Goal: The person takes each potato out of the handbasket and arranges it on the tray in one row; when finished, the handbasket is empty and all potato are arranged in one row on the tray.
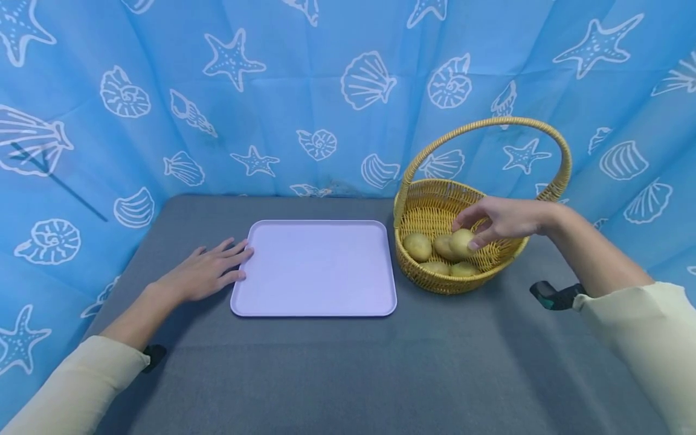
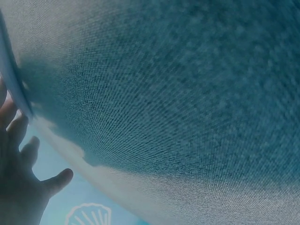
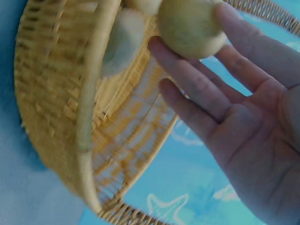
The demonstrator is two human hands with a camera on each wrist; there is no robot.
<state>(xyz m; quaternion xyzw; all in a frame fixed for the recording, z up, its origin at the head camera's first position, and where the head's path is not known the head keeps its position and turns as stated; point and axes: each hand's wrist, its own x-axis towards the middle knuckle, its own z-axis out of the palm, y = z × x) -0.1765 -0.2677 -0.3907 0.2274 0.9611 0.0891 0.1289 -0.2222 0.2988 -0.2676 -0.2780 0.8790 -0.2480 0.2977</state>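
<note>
The right hand (image 1: pixel 502 220) reaches into the basket (image 1: pixel 429 202) near the table's (image 1: pixel 435 374) right edge, fingers clamped on a potato (image 1: pixel 462 241). The left hand (image 1: pixel 203 273) lies flat, fingers apart, touching the tray's (image 1: pixel 318 269) left edge.

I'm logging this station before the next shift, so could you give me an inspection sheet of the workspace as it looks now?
Surface: grey cloth-covered table, flat, no spills seen.
Job's things: wicker basket with a hoop handle holds several potatoes; one potato is pinched in the fingertips over the basket. Lilac tray lies bare, left of the basket.
Clutter: nothing seen.
Hands: right hand grips the potato; left hand lies flat on the table, fingertips at the tray's left edge.
Cables: nothing seen; dark wrist-worn devices show at both sleeves.
Surroundings: blue curtain printed with shells and starfish encloses the table on three sides.
</note>
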